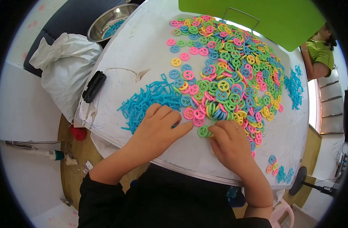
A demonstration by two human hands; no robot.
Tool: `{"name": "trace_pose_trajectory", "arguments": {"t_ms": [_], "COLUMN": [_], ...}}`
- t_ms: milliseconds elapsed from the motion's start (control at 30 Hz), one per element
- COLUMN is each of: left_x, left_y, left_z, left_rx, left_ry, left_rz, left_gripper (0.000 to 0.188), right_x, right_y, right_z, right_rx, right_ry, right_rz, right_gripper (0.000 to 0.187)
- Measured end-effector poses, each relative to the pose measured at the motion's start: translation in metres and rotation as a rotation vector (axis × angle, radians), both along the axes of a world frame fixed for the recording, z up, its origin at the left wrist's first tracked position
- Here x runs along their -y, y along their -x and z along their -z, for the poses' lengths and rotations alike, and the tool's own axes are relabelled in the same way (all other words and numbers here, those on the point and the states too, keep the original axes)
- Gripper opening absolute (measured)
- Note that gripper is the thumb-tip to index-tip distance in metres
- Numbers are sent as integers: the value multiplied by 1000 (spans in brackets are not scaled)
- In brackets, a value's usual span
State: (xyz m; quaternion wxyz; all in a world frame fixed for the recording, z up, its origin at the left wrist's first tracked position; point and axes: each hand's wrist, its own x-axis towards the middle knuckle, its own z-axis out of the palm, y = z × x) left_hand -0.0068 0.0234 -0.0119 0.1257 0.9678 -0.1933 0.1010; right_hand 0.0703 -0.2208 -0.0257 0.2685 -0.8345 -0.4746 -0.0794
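My left hand [157, 129] rests on the near edge of a pile of small blue plastic sticks [151, 97]. Its thumb stretches out to the right, apart from the bent fingers, and no stick shows in its grasp. At the near edge of a large heap of plastic wheels [234, 76] in pink, green, yellow and blue is my right hand [231, 143]. Its bent fingertips close on a green wheel [203, 131], and part of that grip is hidden behind the fingers. Several pink wheels [198, 114] lie between the two hands.
A black case-like object [94, 86] lies at the table's left edge. Beyond it are a white sack [65, 62] and a metal bowl [107, 24] with blue sticks. A green board [250, 17] stands at the far side; a person [318, 57] sits at the right.
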Motion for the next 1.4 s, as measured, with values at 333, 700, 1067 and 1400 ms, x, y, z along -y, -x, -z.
{"name": "trace_pose_trajectory", "arguments": {"t_ms": [333, 700, 1067, 1400], "left_x": [6, 44, 43, 43], "left_y": [-2, -33, -31, -29], "left_z": [-15, 5, 25, 30], "left_rx": [-57, -306, -322, -356], "left_ry": [508, 1064, 1237, 1347], "left_rz": [-33, -225, -196, -203], "left_gripper": [23, 25, 25, 20], "right_x": [0, 3, -8, 4], "right_y": [0, -7, 3, -4], "right_z": [-4, 7, 12, -6], "right_rx": [-51, -9, -11, -171], "right_ry": [87, -2, 5, -108], "right_rz": [43, -20, 49, -8], "right_gripper": [38, 34, 35, 25]}}
